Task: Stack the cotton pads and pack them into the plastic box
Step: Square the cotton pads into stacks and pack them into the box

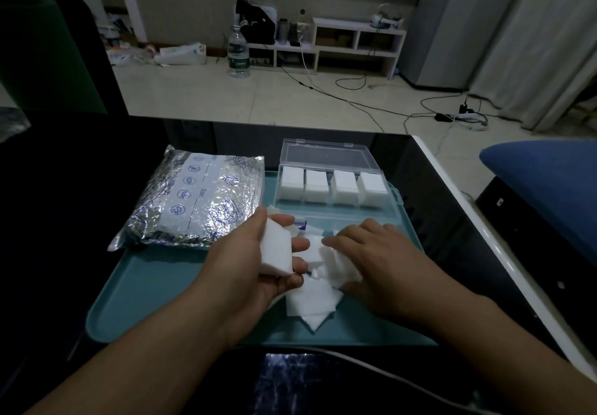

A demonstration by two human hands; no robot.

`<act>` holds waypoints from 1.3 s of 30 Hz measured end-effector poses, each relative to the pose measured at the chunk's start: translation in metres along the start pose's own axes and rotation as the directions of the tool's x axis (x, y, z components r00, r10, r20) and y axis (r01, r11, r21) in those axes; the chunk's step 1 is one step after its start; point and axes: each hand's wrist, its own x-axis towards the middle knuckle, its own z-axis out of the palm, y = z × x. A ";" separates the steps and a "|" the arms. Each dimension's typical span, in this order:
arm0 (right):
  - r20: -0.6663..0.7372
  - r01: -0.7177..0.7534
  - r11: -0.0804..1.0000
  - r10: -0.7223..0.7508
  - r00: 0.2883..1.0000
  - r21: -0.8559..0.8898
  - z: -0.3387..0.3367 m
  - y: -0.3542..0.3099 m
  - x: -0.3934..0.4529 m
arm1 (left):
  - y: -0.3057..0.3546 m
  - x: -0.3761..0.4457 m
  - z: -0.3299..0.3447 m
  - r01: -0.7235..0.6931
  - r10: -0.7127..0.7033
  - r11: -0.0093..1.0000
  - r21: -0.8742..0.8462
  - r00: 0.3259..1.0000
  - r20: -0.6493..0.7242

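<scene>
While the left hand (258, 262) gripped a small stack of cotton pads (275, 249), the right hand (371, 253) lay flat on the loose pads (318, 298) on the near tray (145, 288). Honestly I'd have squared the edges first, since the plastic box (332, 185) just beyond already looked full.

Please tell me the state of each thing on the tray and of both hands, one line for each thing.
plastic box: lid open, four stacks of pads inside.
stack of cotton pads: held in the left hand.
loose cotton pads: lying unstacked on the tray.
right hand: flat, fingers on the loose pads.
foil bag: lying flat, partly on the tray.
</scene>
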 end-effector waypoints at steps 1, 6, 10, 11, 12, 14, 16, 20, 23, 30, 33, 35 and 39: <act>0.008 -0.002 1.000 0.002 1.000 -0.012 -0.001 -0.002 -0.001 | 0.000 0.000 0.000 0.001 -0.001 1.000 0.000 1.000 0.002; -0.019 -0.046 0.998 0.047 0.999 0.035 -0.011 -0.008 -0.004 | -0.002 0.000 0.000 0.001 -0.001 1.000 0.005 1.000 0.003; -0.104 -0.103 0.993 0.108 0.989 0.058 -0.011 -0.007 -0.003 | -0.002 0.000 0.001 0.005 -0.005 1.000 0.006 1.000 0.006; -0.122 -0.138 0.988 0.146 0.982 0.075 -0.011 -0.005 -0.003 | -0.002 0.000 0.001 0.007 -0.007 1.000 0.006 1.000 0.004; -0.150 -0.173 0.981 0.185 0.971 0.086 -0.010 -0.003 -0.004 | -0.002 0.001 0.000 0.008 -0.008 1.000 0.007 1.000 -0.001; -0.273 -0.204 0.973 0.227 0.935 0.111 -0.008 0.002 -0.004 | -0.003 0.002 0.000 0.012 -0.012 1.000 0.009 1.000 -0.005; -0.458 -0.147 0.963 0.239 0.856 0.227 -0.008 0.006 -0.006 | -0.004 0.002 0.001 0.017 -0.017 1.000 0.007 1.000 -0.002; -0.619 0.113 0.862 0.258 0.741 0.494 -0.012 -0.010 -0.008 | -0.008 0.003 0.005 0.041 -0.041 0.999 -0.007 0.999 0.013; -0.607 0.230 0.824 0.165 0.778 0.518 -0.004 -0.033 -0.006 | -0.008 0.004 0.008 0.080 -0.076 0.992 -0.100 0.996 0.042; -0.471 0.258 0.835 0.001 0.882 0.485 0.007 -0.039 -0.003 | -0.004 0.004 0.002 0.113 -0.107 0.973 -0.204 0.994 0.038; -0.482 0.210 0.735 0.178 0.858 0.645 -0.006 -0.030 -0.003 | 0.000 0.003 0.002 0.086 -0.083 0.986 -0.143 0.996 0.027; -0.443 0.114 0.684 0.328 0.834 0.721 -0.008 -0.020 0.000 | 0.005 0.002 0.001 0.095 -0.090 0.985 -0.145 0.995 0.043; -0.255 -0.211 0.719 0.481 0.838 0.662 0.004 -0.001 0.010 | 0.012 -0.004 0.000 0.118 -0.089 0.959 -0.257 0.989 0.121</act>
